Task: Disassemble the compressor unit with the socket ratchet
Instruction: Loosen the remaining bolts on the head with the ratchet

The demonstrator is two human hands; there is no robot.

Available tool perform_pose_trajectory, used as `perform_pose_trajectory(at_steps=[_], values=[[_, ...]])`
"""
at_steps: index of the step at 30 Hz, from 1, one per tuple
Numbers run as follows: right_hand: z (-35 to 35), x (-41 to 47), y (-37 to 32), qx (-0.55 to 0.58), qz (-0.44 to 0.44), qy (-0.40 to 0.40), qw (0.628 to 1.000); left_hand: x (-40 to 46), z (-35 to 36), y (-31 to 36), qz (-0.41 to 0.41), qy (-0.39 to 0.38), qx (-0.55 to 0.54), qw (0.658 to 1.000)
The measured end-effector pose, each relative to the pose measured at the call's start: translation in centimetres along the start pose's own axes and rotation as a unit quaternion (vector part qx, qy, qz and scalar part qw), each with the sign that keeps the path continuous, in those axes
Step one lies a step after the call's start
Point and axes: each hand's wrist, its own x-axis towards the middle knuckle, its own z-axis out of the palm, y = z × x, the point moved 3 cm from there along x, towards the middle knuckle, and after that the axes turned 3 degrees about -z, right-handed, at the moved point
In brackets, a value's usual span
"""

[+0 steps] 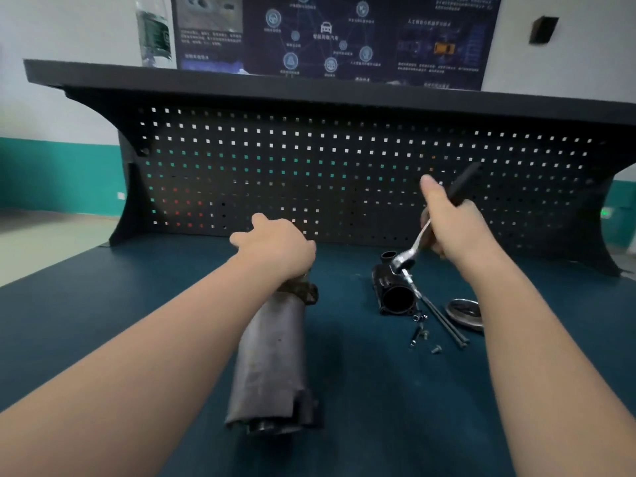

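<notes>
A long grey compressor cylinder (pixel 272 359) lies lengthwise on the blue bench, its far end under my left hand (pixel 275 246), which grips that end from above. My right hand (pixel 451 225) holds the socket ratchet (pixel 407 256) by its black handle, raised above the bench; the ratchet's head and socket hang over a black compressor housing (pixel 395 290) with an open round bore. Whether the socket touches the housing cannot be told.
Two long bolts (pixel 444 321), several small screws (pixel 421 333) and a round metal cap (pixel 464 313) lie right of the housing. A black pegboard (pixel 344 166) backs the bench under a shelf carrying a plastic bottle (pixel 153 32).
</notes>
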Motion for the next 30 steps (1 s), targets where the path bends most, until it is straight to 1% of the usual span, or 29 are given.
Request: perform_pose_trajectory(at_steps=[1, 3, 5, 7, 9, 11, 13, 15, 19, 22, 25, 27, 28, 30], values=[[0.3, -0.3, -0.1, 0.075, 0.031, -0.017, 0.997, 0.2, 0.0, -0.1, -0.015, -0.006, 0.024, 1.000], [1.0, -0.8, -0.1, 0.225, 0.096, -0.057, 0.968, 0.1, 0.2, -0.6, -0.022, -0.010, 0.024, 0.999], [1.9, -1.2, -0.4, 0.345, 0.131, -0.096, 0.924, -0.4, 0.2, -1.5, -0.011, 0.030, 0.027, 0.999], [3.0, -1.6, -0.7, 0.464, 0.145, -0.119, 0.866, -0.7, 0.5, -2.0, 0.021, 0.084, 0.021, 0.996], [4.3, -2.0, -0.5, 0.538, 0.153, -0.120, 0.820, -0.4, 0.9, -2.6, 0.069, 0.099, -0.065, 0.991], [5.8, -2.4, 0.0, 0.568, 0.164, -0.111, 0.799, 0.0, 1.0, -3.3, 0.112, 0.097, -0.169, 0.975], [7.1, -2.8, 0.7, 0.571, 0.174, -0.111, 0.795, -0.1, 1.1, -3.9, 0.132, 0.109, -0.251, 0.953], [8.1, -3.1, 1.1, 0.564, 0.178, -0.120, 0.797, -0.3, 1.2, -4.2, 0.139, 0.117, -0.300, 0.936], [9.0, -3.6, 1.3, 0.549, 0.162, -0.125, 0.810, -0.3, 1.3, -3.8, 0.139, 0.101, -0.354, 0.919], [8.9, -3.6, 1.1, 0.523, 0.131, -0.118, 0.834, -0.1, 1.5, -3.1, 0.141, 0.075, -0.402, 0.902], [8.8, -3.4, 1.3, 0.494, 0.099, -0.123, 0.855, 0.1, 1.6, -3.1, 0.136, 0.075, -0.438, 0.886], [8.6, -3.3, 1.4, 0.482, 0.086, -0.127, 0.863, 0.2, 1.7, -3.1, 0.141, 0.074, -0.445, 0.881], [8.6, -3.4, 1.4, 0.486, 0.084, -0.124, 0.861, 0.2, 1.8, -3.2, 0.143, 0.072, -0.447, 0.880], [8.6, -3.4, 1.4, 0.519, 0.091, -0.111, 0.843, 0.2, 1.8, -3.2, 0.147, 0.075, -0.446, 0.880]])
